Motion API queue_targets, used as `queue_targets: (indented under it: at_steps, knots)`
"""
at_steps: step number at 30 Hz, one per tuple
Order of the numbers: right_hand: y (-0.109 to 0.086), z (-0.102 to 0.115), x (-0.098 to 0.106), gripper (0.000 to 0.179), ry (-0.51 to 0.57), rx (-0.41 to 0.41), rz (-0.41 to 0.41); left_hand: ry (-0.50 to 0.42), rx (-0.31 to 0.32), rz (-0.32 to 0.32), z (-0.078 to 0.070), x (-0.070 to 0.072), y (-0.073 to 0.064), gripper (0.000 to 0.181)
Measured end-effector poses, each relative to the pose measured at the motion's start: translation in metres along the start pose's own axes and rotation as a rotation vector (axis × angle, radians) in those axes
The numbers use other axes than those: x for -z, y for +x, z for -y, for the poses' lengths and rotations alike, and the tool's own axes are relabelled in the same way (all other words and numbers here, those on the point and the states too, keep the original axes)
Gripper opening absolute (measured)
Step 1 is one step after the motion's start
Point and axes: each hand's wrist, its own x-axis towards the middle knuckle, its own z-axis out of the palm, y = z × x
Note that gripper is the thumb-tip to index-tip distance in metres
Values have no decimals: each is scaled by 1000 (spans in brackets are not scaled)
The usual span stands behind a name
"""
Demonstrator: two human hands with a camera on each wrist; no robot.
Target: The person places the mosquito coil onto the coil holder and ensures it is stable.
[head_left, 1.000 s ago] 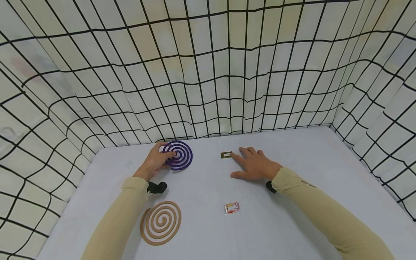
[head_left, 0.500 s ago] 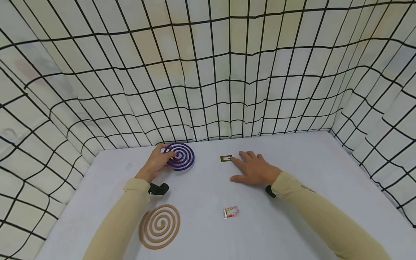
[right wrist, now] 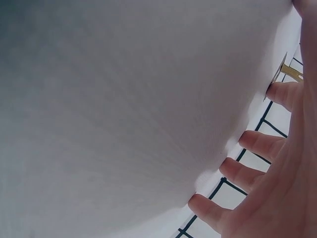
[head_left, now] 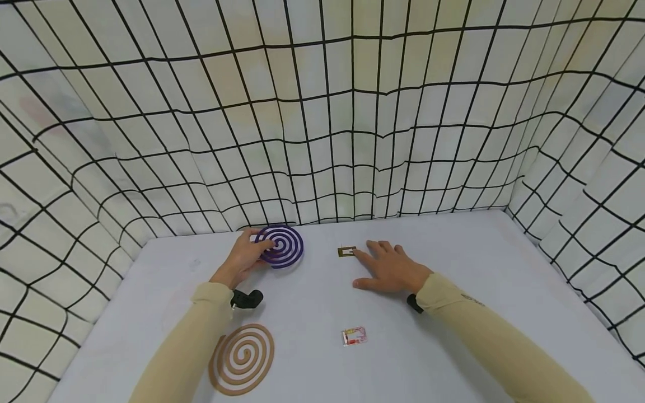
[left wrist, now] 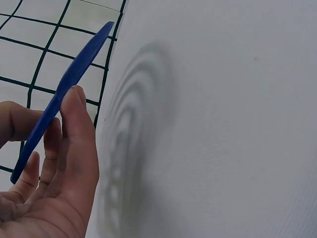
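Observation:
My left hand (head_left: pixel 241 260) pinches a purple-blue mosquito coil (left wrist: pixel 73 74) between thumb and fingers. In the left wrist view it is seen edge-on, tilted and raised off the table, with its shadow cast on the white cloth. My right hand (head_left: pixel 392 270) lies spread over the table, fingers apart and fingertips down on the cloth. Its index fingertip touches a small gold metal coil stand (head_left: pixel 340 252), a flat rectangular frame with a thin spike standing up. In the right wrist view the stand (right wrist: pixel 291 72) appears at that fingertip, partly cut off by the hand.
A tan mosquito coil (head_left: pixel 244 355) lies flat near the left forearm. A small printed packet (head_left: pixel 354 336) lies at the front middle of the white table (head_left: pixel 302 296). Black netting (head_left: pixel 353 132) over white sheets encloses the back and sides.
The head view has tilted up slightly, so everything sits a little lower in it. Both hands keep their poses, the left on the purple coil, the right index fingertip on the stand.

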Motion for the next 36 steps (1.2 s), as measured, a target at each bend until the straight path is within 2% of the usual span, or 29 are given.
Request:
queue_targets:
  at_steps: [13,20,29,36]
  knots:
    - [3,0,-1,86,-18,12,4,-36,7,5,-3,-12,2,68]
    - [2,-1,-1,84,-14,6,-1,-68,-8,10,-6,-22,3,70]
    - [1,0,-3,87,-5,-10,21,-62,-38,15,-6,-30,2,63]
    - [1,0,1,86,-11,-16,20,-100,-45,18,-8,-36,5,63]
